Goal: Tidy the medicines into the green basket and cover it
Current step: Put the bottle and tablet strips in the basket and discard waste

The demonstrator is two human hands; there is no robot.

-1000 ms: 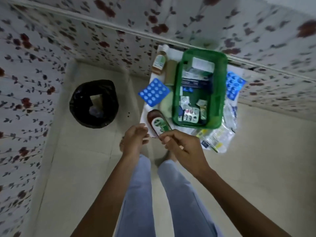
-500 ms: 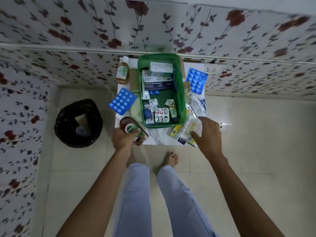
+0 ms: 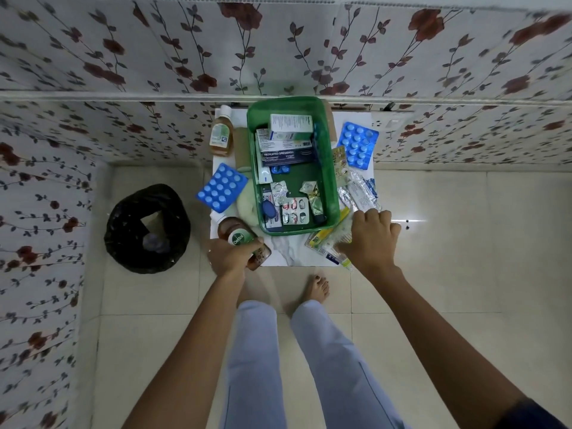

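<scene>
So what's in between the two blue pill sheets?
The green plastic basket of medicine boxes and strips sits between the left blue pill sheet and the right one, seen from the head camera.

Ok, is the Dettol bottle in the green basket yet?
Not yet. The Dettol bottle lies tipped on the table outside the green basket, left hand gripping its base.

dim, cool cast | glare streak on floor tiles [image 3: 414,221] right | wide-angle bend + blur at edges | centre sharp
</scene>
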